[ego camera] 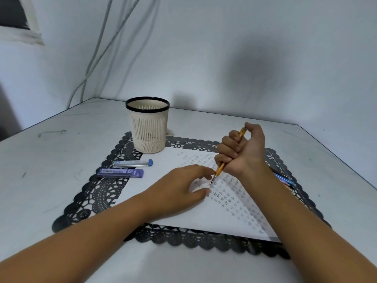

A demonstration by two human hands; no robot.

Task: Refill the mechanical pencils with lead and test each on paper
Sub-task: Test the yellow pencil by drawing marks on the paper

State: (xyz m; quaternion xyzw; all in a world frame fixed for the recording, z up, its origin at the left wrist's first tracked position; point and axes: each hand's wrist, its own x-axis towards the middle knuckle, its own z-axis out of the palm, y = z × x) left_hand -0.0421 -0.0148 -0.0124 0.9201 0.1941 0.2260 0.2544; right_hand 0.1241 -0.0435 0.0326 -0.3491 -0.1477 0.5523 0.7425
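Lead cases (132,163) left of paper (195,211)

Two bare arms of one person, seen from above through a wide lens. The left forearm (91,242) comes in from 7 o'clock and the right forearm (302,227) from 5 o'clock. Each looks broad at the picture's edge and narrows to a slim wrist. Both are uncovered along all that shows. The left hand (183,184), near the centre, has slender fingers tapering toward 3 o'clock. The right hand (242,152), at 1 o'clock from the centre, shows a row of rounded knuckles on its 9 o'clock side.
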